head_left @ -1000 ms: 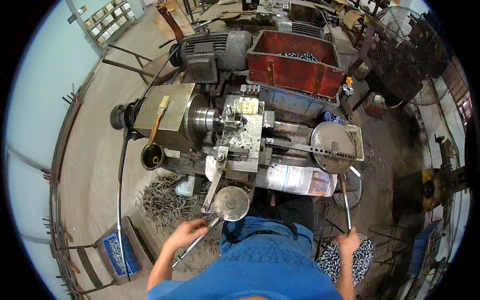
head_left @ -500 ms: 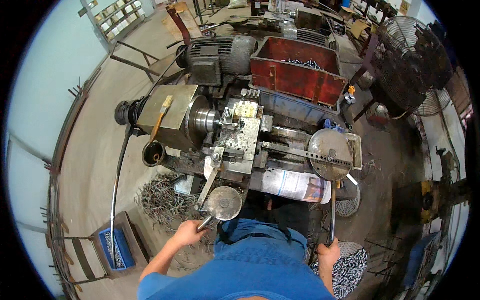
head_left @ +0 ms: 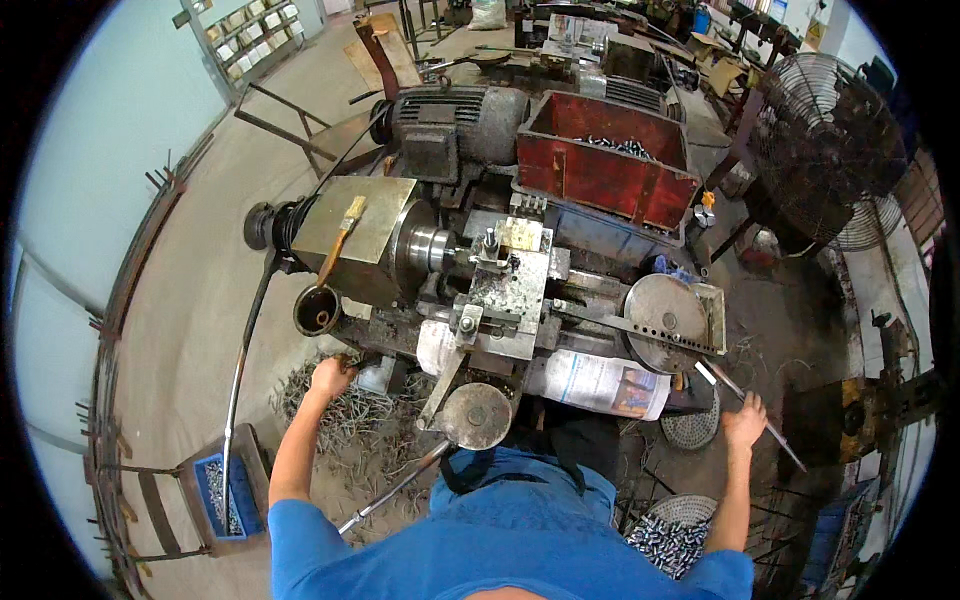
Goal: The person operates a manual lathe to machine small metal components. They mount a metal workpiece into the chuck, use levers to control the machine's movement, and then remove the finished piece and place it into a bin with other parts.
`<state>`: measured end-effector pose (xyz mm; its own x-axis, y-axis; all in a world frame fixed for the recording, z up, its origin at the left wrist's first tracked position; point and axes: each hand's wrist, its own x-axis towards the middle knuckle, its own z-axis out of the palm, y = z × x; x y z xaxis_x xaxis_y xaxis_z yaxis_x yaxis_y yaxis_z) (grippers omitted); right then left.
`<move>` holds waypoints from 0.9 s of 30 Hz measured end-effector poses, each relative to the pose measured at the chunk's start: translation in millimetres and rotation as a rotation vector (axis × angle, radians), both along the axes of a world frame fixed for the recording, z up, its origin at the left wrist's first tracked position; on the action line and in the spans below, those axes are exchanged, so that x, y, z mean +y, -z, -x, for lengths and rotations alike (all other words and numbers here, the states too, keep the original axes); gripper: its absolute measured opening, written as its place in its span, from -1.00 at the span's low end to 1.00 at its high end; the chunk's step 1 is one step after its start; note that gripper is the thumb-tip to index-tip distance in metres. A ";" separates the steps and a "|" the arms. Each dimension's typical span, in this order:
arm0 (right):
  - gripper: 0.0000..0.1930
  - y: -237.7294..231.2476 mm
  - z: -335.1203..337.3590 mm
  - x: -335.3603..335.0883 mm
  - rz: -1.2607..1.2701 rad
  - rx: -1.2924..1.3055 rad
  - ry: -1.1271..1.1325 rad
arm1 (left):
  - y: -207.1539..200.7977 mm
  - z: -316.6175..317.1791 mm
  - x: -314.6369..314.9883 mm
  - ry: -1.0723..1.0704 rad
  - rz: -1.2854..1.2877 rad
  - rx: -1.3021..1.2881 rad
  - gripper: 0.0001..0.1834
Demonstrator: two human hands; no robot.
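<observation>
My left hand (head_left: 333, 378) reaches past the front left of a lathe, its fingers closed beside a small grey metal box (head_left: 376, 374); what they hold, if anything, is too small to make out. On the right, my right hand (head_left: 744, 424) is closed on a long metal lever (head_left: 778, 444) by the large round disc (head_left: 664, 312). The lathe's chuck (head_left: 430, 248) faces the tool carriage (head_left: 510, 292), which bears a tool post (head_left: 490, 240). Nearest to me a smaller round disc (head_left: 476, 415) carries a handle (head_left: 395, 490) that neither hand touches.
A brush (head_left: 343, 235) lies on the headstock above a dark cup (head_left: 317, 311). Behind stand a motor (head_left: 455, 125) and a red bin (head_left: 605, 165) of small metal parts. Metal shavings (head_left: 340, 410) heap on the floor. More parts fill a basket (head_left: 672, 540) and a blue tray (head_left: 217, 497).
My left hand has left the smaller disc's handle and moved forward and left. My right hand has swung the lever outward to the right. The carriage stands farther from the chuck.
</observation>
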<state>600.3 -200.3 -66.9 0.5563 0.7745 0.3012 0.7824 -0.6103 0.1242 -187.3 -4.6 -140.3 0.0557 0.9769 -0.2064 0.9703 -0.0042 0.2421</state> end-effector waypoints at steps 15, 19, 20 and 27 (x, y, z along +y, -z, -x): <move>-0.67 -77.5 115.2 24.3 -0.540 0.458 -0.336 | 89.2 -19.4 -4.1 0.064 0.040 0.330 -0.56; -0.64 -130.2 172.9 116.0 -0.429 0.731 -0.788 | 75.8 -9.7 -4.0 0.059 0.110 0.264 -0.53; -0.64 -142.8 196.0 138.0 -0.286 0.674 -0.804 | 73.4 -6.2 -5.8 0.042 0.163 0.248 -0.51; -0.72 -148.8 367.1 260.5 -0.274 0.308 -1.504 | -102.9 47.7 -7.0 -0.232 -0.199 -0.300 -0.57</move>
<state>233.2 60.2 81.9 -0.5871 0.5983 0.5454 0.6459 0.7523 -0.1299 -235.0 -11.6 -37.3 -0.1417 0.9897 -0.0211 0.8376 0.1313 0.5302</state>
